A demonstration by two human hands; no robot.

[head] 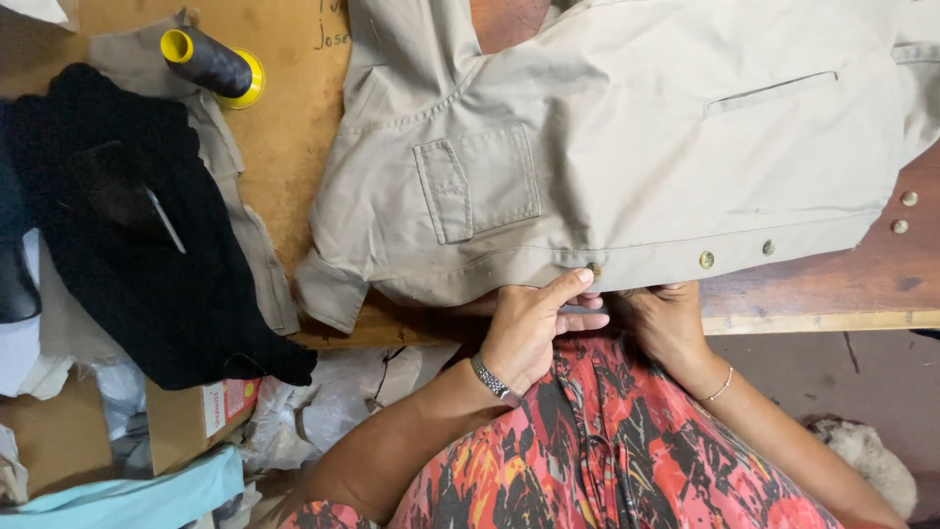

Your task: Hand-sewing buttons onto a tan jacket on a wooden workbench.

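A beige shirt (627, 147) lies spread on a wooden table (813, 294), its buttoned edge toward me with several brass buttons (706, 260) along it. My left hand (534, 328), a metal bracelet on its wrist, pinches the shirt's lower edge with the thumb pressed at the leftmost button (593, 268). My right hand (666, 318), with a thin bracelet, grips the same edge just to the right, its fingers tucked under the cloth and hidden.
A black garment (137, 235) lies on beige cloth at the left. A dark thread spool (208, 62) with yellow ends lies on its side at the back left. A cardboard box (191, 416), plastic bags and light blue fabric (127, 495) sit below the table edge.
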